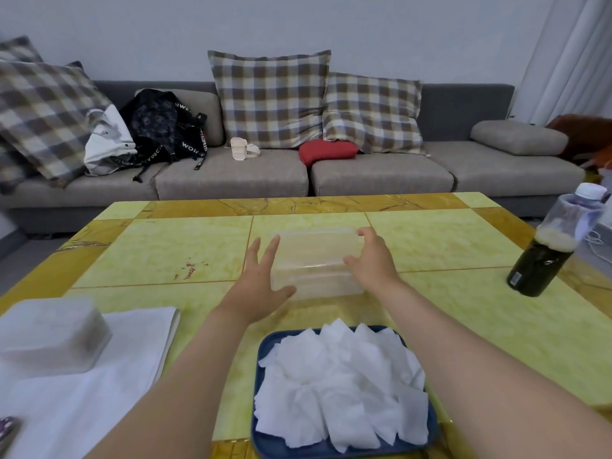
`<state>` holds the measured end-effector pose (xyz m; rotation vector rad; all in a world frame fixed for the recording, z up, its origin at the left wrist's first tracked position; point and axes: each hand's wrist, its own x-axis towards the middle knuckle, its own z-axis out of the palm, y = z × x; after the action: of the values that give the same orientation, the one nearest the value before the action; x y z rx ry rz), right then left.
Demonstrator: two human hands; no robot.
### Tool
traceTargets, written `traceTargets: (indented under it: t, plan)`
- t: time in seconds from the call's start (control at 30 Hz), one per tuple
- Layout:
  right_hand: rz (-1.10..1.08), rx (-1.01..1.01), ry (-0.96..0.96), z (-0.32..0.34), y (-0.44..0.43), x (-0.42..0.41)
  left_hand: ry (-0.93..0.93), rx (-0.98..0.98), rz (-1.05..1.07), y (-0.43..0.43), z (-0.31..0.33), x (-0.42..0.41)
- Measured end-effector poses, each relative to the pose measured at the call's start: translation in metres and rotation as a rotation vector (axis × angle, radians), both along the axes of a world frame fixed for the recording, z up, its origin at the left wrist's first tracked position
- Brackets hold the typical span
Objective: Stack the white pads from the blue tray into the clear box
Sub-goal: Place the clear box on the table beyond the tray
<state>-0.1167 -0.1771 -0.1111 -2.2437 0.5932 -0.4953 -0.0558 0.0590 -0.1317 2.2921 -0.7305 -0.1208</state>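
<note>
A clear plastic box (316, 256) with its lid on sits in the middle of the yellow table. My left hand (261, 276) lies against its left side with straight fingers. My right hand (372, 256) curls round the box's right end, thumb near the front and fingers over the far corner. Close to me stands a blue tray (265, 435) piled with several loose white pads (341, 389). Nothing is inside the box that I can see.
A frosted container (49, 336) sits on a white cloth (99, 392) at the left. A dark bottle with a white cap (549, 246) stands at the table's right edge. Beyond the table is a grey sofa (381, 173) with cushions and bags.
</note>
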Motion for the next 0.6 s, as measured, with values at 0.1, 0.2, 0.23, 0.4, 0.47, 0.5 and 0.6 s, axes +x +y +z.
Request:
traceTargets:
  t: [0.1, 0.2, 0.23, 0.4, 0.47, 0.5, 0.6]
  plan:
    - [0.122, -0.061, 0.065, -0.007, 0.001, -0.007, 0.002, -0.051, 0.043, -0.007, 0.001, -0.002]
    - [0.170, -0.167, 0.082, -0.011, 0.003, -0.009, -0.096, 0.058, 0.057, -0.010, 0.001, -0.003]
    - [0.171, -0.219, 0.095, -0.012, 0.003, -0.011, -0.134, 0.108, 0.062, -0.011, 0.001, -0.004]
    - [0.106, -0.621, 0.045, -0.009, 0.002, -0.022, -0.341, 0.412, 0.052, -0.015, 0.003, -0.005]
    - [0.198, -0.769, 0.107, -0.005, -0.001, -0.026, -0.296, 0.474, 0.001, -0.016, 0.002, -0.004]
    - [0.265, -0.797, 0.167, -0.004, -0.003, -0.027, -0.256, 0.487, -0.029, -0.016, 0.002, -0.004]
    - [0.387, -0.685, 0.398, -0.004, -0.006, -0.030, -0.110, 0.464, -0.075, -0.016, 0.005, -0.004]
